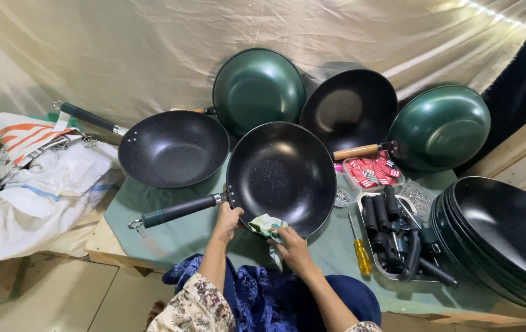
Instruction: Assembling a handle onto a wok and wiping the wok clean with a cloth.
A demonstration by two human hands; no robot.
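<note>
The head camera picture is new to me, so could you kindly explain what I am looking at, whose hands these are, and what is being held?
The one picture comes from a camera on a person's head, looking down at their own two bare hands; there is no machine. The left hand has its grip on the near rim of a black pan, close to where the dark handle joins. The right hand presses a small cloth against the same rim. The pan rests on a table with a green cover. Around it lie other black and green pans, a stack of pans on the right, a tray of spare black handles, a yellow screwdriver and a small tray of red packets.
</note>
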